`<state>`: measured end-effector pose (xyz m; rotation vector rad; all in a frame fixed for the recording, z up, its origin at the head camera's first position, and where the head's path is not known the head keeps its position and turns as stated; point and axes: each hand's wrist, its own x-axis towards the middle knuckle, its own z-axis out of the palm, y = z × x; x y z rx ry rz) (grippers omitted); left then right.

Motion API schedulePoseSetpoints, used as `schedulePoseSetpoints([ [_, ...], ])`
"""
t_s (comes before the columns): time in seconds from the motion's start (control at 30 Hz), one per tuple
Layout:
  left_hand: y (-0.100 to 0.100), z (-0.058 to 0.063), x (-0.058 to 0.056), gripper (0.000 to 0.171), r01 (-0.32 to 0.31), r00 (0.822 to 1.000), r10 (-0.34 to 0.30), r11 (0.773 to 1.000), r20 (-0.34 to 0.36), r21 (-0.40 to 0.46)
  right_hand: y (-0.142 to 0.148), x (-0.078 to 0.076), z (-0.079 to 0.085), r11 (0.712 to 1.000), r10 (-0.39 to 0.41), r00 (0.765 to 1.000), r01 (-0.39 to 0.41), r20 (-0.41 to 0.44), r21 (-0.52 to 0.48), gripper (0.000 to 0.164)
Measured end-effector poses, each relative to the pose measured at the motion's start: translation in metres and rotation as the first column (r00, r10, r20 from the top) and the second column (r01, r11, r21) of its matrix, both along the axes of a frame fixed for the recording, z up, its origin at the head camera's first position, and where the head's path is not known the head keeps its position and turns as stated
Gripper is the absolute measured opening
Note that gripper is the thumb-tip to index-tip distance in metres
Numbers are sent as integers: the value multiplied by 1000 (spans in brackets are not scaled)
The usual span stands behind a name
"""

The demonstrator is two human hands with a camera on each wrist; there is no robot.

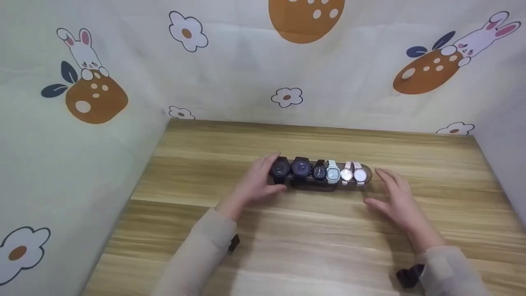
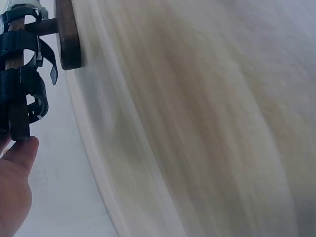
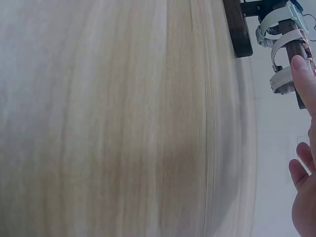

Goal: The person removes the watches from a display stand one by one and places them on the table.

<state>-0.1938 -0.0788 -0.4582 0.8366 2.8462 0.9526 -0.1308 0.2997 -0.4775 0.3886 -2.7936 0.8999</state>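
A dark watch display stand point(image 1: 314, 187) stands on the wooden table, its horizontal bar carrying several watches. Two large black watches point(image 1: 301, 167) come first on the left, then a smaller black watch point(image 1: 319, 172). Further right are a pale mint watch point(image 1: 333, 173) and two light-strapped watches point(image 1: 360, 175). My left hand point(image 1: 259, 179) is at the bar's left end, fingers and thumb spread on either side of it; in the left wrist view a fingertip point(image 2: 29, 145) appears by the bar's tip. Off the right end, my right hand point(image 1: 396, 199) is spread, with a visible gap in the head view.
The wood-grain table point(image 1: 197, 164) extends around the stand. Behind it and at the sides hangs pale cloth point(image 1: 230, 82) printed with flowers, rabbits and orange fruit. Dark wrist-worn pieces point(image 1: 409, 276) show beside both sleeves.
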Motion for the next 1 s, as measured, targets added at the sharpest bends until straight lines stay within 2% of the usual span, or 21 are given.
schedulePoseSetpoints([
  [0.13, 2, -1, -4, 87, -42, 998, 39, 998, 57, 52, -2, -2, 0, 998, -38, 999, 39, 14, -40, 85],
  [0.37, 4, -3, -8, 75, -47, 995, 32, 986, 94, 162, -7, -3, 5, 996, -54, 997, 58, 63, -67, 83],
  [0.57, 8, 1, -13, 77, -25, 992, 3, 984, 129, 176, -9, -4, 8, 997, -46, 996, 51, 75, -55, 81],
  [0.73, 9, -1, -16, 77, -6, 989, -20, 985, 146, 175, -14, -6, 11, 998, -31, 997, 35, 71, -49, 78],
  [1.0, 7, -4, -19, 74, 5, 985, -42, 977, 168, 214, -20, -10, 12, 999, -9, 1000, 8, -2, -51, 72],
])
